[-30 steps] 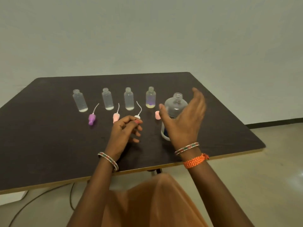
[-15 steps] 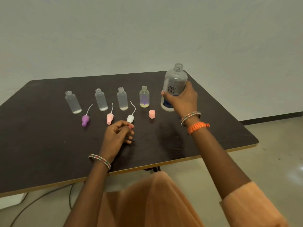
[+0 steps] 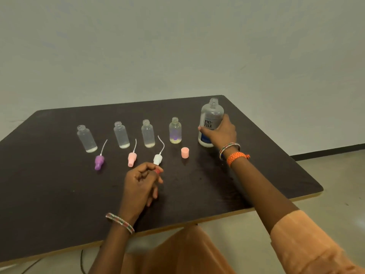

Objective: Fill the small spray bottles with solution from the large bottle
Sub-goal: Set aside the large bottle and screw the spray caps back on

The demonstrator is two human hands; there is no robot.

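Note:
Four small clear bottles stand uncapped in a row on the dark table [image 3: 59, 194]: the first [image 3: 87, 138], second [image 3: 121, 135], third [image 3: 148, 133], and a yellowish fourth [image 3: 175, 130] with something purple inside. Each holds a little liquid at the bottom. My right hand [image 3: 222, 133] grips the large clear bottle [image 3: 211, 115], upright and uncapped at the right end of the row, its base at table level. My left hand [image 3: 141, 184] rests on the table in front of the row, fingers curled, with nothing plainly visible in it.
Three spray tops with dip tubes lie in front of the bottles: purple [image 3: 99, 162], pink [image 3: 132, 158] and white [image 3: 158, 158]. A pink cap [image 3: 185, 152] stands near the fourth bottle. The table's near edge and right corner drop off to the floor.
My right hand closed round the large bottle, lifted it from the near middle of the table and carried it to the far right end of the row. My left hand stayed curled.

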